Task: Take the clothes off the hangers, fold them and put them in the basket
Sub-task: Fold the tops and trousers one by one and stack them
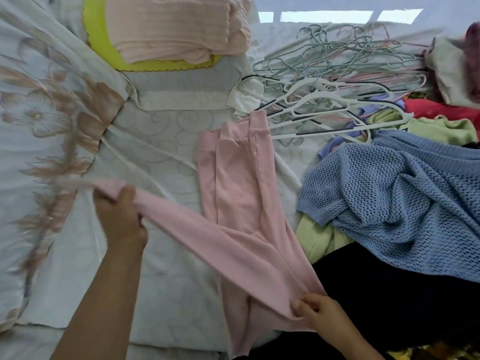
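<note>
Right hand [318,311] down low pinches the soft pink fabric trousers [233,178]. Left hand [119,216] has its fingers clenched round one leg, stretched between both hands. Rest lies flat on the white patterned bed [166,141], beside a blue mesh-knit sweater [402,203].

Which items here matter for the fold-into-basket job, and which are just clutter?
In the job: pink trousers, gripped by left hand and right hand; yellow basket holding folded peach cloth; hanger pile; blue knit top.
Just lying about: floral bedcover; swirl-patterned mattress.
</note>
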